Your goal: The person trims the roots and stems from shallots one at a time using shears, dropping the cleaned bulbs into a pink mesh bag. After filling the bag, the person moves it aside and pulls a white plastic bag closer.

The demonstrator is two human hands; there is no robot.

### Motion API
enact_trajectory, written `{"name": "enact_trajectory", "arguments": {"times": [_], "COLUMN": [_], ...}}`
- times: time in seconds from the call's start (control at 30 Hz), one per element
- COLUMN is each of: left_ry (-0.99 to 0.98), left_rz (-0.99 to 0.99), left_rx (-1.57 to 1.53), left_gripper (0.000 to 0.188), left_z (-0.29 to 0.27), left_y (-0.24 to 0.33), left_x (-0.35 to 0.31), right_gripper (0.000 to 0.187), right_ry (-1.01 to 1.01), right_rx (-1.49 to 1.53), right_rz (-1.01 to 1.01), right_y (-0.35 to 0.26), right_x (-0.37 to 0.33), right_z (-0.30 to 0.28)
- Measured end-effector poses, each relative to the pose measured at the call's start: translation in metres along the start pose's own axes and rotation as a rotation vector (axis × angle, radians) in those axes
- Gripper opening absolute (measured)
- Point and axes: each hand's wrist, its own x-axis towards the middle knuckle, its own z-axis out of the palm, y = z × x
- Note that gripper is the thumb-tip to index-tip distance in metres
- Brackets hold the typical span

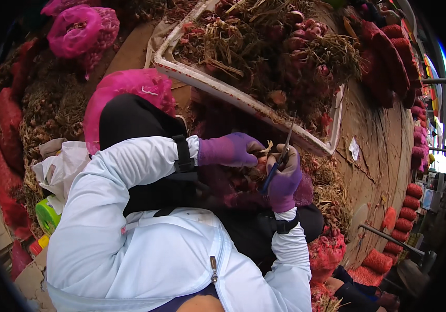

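Observation:
My left hand (229, 150), in a purple glove, pinches a small reddish shallot (261, 163) with a dry stub of stalk on it. Scissors (289, 134) with blue handles sit in my gloved right hand (285, 183), blades pointing up and away from me. Both hands are close together above my lap. Under them spreads a dark purple net bag (223, 179) with bulbs showing in it. Just beyond stands a white foam crate (218, 93), heaped with shallots (306, 36) that keep their dry stalks.
Pink net bags (129, 86) lie on the left and far left. A white plastic bag (64, 169) and a green container (47, 216) are beside my left arm. Dry stalks (332, 192) and a red net sack (327, 252) lie to the right. Red sacks (405, 223) line the far right.

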Motion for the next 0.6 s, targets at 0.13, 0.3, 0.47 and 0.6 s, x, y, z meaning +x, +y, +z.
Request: {"name": "enact_trajectory", "arguments": {"times": [0.13,0.3,0.47,0.6], "left_ry": [0.088,0.014,0.019,-0.042], "left_rz": [0.006,-0.186,-0.203,-0.222], "left_rx": [-0.034,-0.241,-0.107,-0.810], "left_gripper": [0.033,0.023,0.025,0.036], "left_z": [0.010,-0.008,-0.006,0.002], "left_y": [-0.021,-0.001,-0.009,-0.008], "left_x": [0.002,0.007,0.013,0.007], "right_gripper": [0.031,0.034,0.038,0.041], "right_ry": [0.068,0.027,0.043,0.077], "right_rx": [0.268,0.068,0.153,0.672], "right_rz": [0.085,-0.124,-0.050,0.284], "right_y": [0.004,-0.006,0.001,0.001], "right_x": [0.001,-0.005,-0.004,-0.001], "right_z": [0.009,0.007,0.012,0.009]}}
